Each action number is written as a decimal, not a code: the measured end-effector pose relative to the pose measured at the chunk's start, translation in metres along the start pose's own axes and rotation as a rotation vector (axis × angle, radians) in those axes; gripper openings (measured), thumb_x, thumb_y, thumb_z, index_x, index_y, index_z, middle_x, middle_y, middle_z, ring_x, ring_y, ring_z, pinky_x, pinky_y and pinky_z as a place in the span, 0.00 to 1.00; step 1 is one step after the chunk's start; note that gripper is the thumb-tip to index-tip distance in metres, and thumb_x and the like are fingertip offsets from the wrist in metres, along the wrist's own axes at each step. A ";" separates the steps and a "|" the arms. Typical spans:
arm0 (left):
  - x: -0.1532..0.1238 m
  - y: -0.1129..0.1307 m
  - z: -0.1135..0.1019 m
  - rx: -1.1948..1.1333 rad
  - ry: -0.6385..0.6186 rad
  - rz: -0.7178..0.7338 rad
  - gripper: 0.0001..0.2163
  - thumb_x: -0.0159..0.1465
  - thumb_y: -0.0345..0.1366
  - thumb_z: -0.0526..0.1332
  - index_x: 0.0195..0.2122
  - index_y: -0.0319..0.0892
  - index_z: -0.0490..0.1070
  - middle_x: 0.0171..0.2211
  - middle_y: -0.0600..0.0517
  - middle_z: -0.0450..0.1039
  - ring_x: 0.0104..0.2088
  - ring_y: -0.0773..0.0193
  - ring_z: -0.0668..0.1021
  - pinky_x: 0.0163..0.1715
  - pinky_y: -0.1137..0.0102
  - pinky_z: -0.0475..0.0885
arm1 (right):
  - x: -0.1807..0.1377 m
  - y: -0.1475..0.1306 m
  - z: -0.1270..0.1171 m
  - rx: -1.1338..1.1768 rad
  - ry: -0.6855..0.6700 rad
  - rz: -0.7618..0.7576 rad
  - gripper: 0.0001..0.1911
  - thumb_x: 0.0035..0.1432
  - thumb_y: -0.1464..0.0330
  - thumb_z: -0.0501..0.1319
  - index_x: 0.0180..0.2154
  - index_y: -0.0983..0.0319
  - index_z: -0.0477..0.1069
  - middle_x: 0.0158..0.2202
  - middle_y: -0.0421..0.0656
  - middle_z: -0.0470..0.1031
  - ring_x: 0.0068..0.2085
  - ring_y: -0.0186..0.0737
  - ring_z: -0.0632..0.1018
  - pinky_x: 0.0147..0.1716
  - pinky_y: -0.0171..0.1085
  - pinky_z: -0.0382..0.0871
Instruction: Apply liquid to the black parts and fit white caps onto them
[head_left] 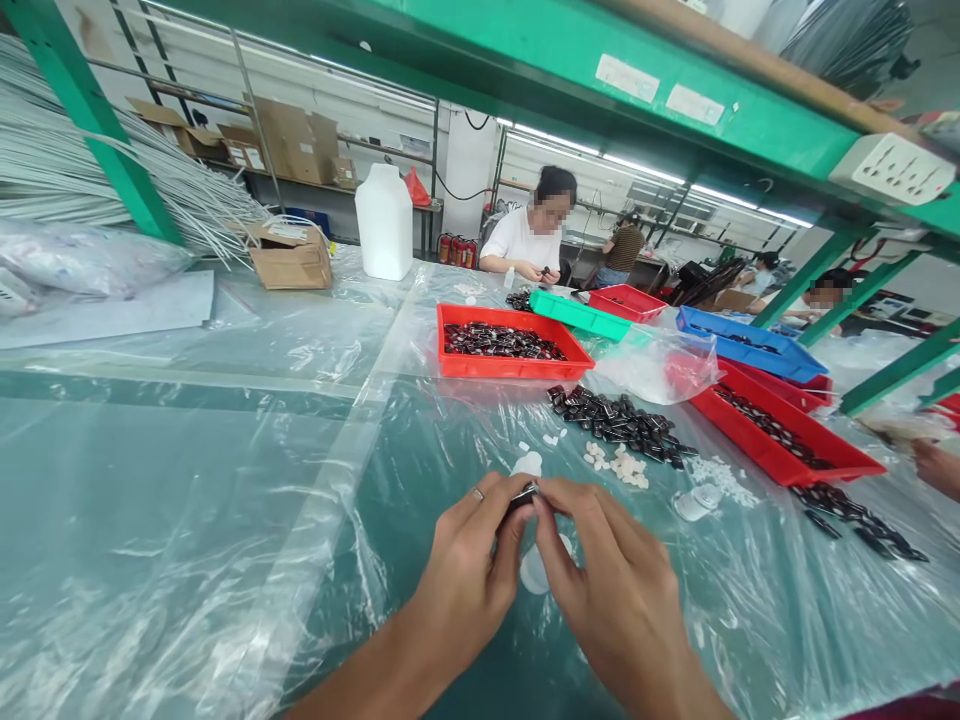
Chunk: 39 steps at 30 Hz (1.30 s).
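My left hand (469,570), with a ring on one finger, and my right hand (611,590) meet low in the middle of the view. Both pinch one small black part (523,495) between their fingertips. Just beyond them lies a loose pile of black parts (619,420) and a scatter of small white pieces (619,465) on the plastic-covered table (225,480). A small white cap (528,464) lies right behind my fingers, and another white disc (534,572) shows under my hands.
A red tray (510,345) of black parts stands behind the pile, with green (579,315), blue (750,345) and more red trays (780,435) to the right. A white jug (384,222) and cardboard box (291,255) stand far left. A person in white (525,240) sits opposite; another hand (937,465) shows at right.
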<state>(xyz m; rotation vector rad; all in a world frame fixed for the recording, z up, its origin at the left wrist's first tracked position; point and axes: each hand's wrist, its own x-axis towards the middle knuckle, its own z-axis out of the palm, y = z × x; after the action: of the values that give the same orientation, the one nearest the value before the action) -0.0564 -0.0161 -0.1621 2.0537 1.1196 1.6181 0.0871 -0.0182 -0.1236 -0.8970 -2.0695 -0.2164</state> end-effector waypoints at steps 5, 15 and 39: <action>0.005 -0.004 -0.004 0.023 0.044 -0.001 0.10 0.73 0.26 0.54 0.51 0.41 0.71 0.36 0.51 0.76 0.32 0.63 0.79 0.33 0.70 0.74 | 0.004 -0.002 0.005 0.087 0.019 0.056 0.06 0.76 0.71 0.56 0.48 0.64 0.70 0.39 0.42 0.75 0.36 0.36 0.79 0.34 0.34 0.78; 0.005 -0.003 -0.003 0.045 0.048 0.014 0.11 0.73 0.26 0.55 0.52 0.42 0.71 0.34 0.51 0.75 0.33 0.62 0.80 0.33 0.70 0.75 | -0.001 0.006 0.006 0.081 0.090 0.068 0.06 0.75 0.71 0.58 0.50 0.64 0.71 0.42 0.43 0.76 0.39 0.38 0.80 0.36 0.36 0.79; -0.006 -0.001 -0.002 -0.073 0.132 -0.006 0.18 0.71 0.23 0.55 0.58 0.47 0.70 0.37 0.53 0.75 0.30 0.68 0.77 0.29 0.76 0.74 | -0.001 -0.012 0.008 0.380 0.058 0.290 0.10 0.69 0.73 0.60 0.50 0.59 0.74 0.47 0.44 0.71 0.45 0.36 0.78 0.42 0.30 0.77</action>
<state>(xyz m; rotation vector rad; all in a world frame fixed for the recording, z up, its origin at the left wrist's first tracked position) -0.0595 -0.0201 -0.1663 1.9203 1.0904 1.7870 0.0744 -0.0246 -0.1274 -0.9246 -1.8159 0.2934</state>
